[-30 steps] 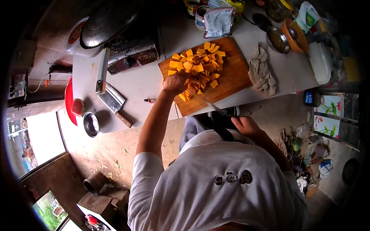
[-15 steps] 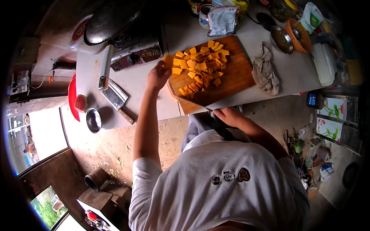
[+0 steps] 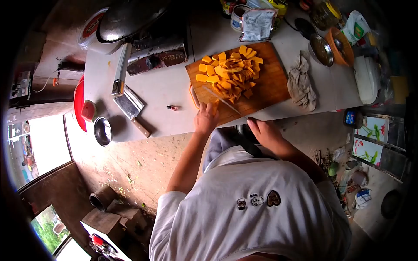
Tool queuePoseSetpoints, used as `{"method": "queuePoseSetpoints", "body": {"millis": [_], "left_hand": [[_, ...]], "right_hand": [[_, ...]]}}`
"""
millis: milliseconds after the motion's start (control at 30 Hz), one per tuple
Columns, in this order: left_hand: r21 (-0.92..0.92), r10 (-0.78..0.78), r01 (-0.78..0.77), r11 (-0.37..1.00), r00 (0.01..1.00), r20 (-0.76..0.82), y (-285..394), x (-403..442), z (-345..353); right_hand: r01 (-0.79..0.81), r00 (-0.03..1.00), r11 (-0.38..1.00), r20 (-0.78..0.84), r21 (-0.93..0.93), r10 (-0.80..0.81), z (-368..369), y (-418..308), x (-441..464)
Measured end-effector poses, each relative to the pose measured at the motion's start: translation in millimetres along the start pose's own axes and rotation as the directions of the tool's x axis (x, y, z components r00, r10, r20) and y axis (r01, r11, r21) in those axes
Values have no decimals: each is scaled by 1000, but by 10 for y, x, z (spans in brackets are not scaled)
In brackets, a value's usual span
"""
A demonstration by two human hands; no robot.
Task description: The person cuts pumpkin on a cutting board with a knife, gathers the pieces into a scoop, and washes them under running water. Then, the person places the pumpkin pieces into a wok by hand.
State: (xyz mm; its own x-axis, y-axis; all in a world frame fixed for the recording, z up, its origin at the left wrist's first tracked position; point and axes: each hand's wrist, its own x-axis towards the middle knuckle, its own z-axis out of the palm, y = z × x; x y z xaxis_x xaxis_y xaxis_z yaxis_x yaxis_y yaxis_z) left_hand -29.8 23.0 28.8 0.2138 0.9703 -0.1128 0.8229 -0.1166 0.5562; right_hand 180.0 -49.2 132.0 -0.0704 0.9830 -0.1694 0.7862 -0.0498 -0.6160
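Note:
A wooden cutting board [image 3: 272, 87] carries a heap of orange chunks and slices [image 3: 230, 71]. My right hand [image 3: 263, 132], at the board's near edge, is closed round the handle of a knife [image 3: 226, 103]. Its thin blade slants up and left over the board, its tip beside the heap. At the near left corner of the board is my left hand [image 3: 206, 118], fingers bent down and together on a small orange piece, which they partly hide. The board's orange handle loop [image 3: 193, 96] shows just beyond this hand.
A cleaver [image 3: 129, 104] lies on the table at left, near a metal bowl [image 3: 102, 131] and a watermelon piece [image 3: 88, 111]. A stove [image 3: 159, 61] stands behind. Right of the board are a crumpled cloth [image 3: 301, 82], a metal bowl [image 3: 321, 50] and an orange basket [image 3: 339, 46].
My left hand has gone from the heap out to the left with an orange piece, then down to the board's near left corner. The heap looks more gathered, and the knife blade has swung upward.

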Motion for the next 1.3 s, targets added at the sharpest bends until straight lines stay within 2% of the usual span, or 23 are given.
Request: {"method": "queuePoseSetpoints", "body": {"millis": [100,167,233,300,400,467,500,600,733,800,867,900,933,1000,1067,1133,1167,1267,1300], "left_hand": [[43,28,-30,999,999,34,12,60,-20],[64,76,-81,995,994,73,-57,78,28],[62,67,-70,996,997,49,7,67,-20],[63,54,-56,996,998,30,33,63,-56],[24,77,-77,997,997,16,20,45,-13],[36,4,-7,999,998,68,-22,19,59],[4,18,-18,1000,1000,20,17,7,36],[-17,15,-16,1000,996,-85,26,-62,23],[-18,-10,10,1000,1000,-6,-13,-85,42],[-14,6,-6,1000,1000,-19,-27,-66,62],[-13,26,-26,1000,999,-35,-9,-43,66],[-9,59,-59,998,996,-67,11,-30,59],[-5,91,-92,996,991,-98,25,-16,61],[-26,70,-73,997,992,-109,26,-18,83],[-44,44,-50,998,992,-118,4,-31,104],[-27,34,-36,999,998,-59,-26,-31,130],[-26,33,-34,999,998,-61,-26,-53,134],[46,35,-32,998,996,-79,-24,-140,118],[105,40,-30,994,994,-97,-26,-147,104]], "right_hand": [[-73,985,991,148,-111,89,-190,-307,-83],[-81,984,992,150,-100,95,-130,-282,-122],[-88,983,993,151,-78,99,-141,-299,-114],[-134,966,977,199,-167,167,-184,-362,-100],[-117,973,976,174,-183,149,9,-290,-27],[-99,979,973,153,-208,133,375,-15,129],[-79,985,969,128,-233,111,463,20,203],[-57,991,983,108,-177,77,580,38,207],[-52,995,999,84,-5,52,330,-23,207],[-70,986,998,152,-6,70,183,-99,165],[30,996,999,80,22,-31,-13,-277,69],[-46,983,998,177,-42,52,-113,-363,27],[-46,983,998,176,-46,53,-151,-407,23],[-188,919,968,318,-168,234,-166,-475,25],[-158,944,975,265,-157,196,58,-338,36],[-141,964,975,202,-169,174,312,-183,111],[-76,989,980,108,-182,96,533,18,146],[-84,989,980,105,-180,104,612,44,229],[-84,987,989,122,-124,100,561,50,251]]}}
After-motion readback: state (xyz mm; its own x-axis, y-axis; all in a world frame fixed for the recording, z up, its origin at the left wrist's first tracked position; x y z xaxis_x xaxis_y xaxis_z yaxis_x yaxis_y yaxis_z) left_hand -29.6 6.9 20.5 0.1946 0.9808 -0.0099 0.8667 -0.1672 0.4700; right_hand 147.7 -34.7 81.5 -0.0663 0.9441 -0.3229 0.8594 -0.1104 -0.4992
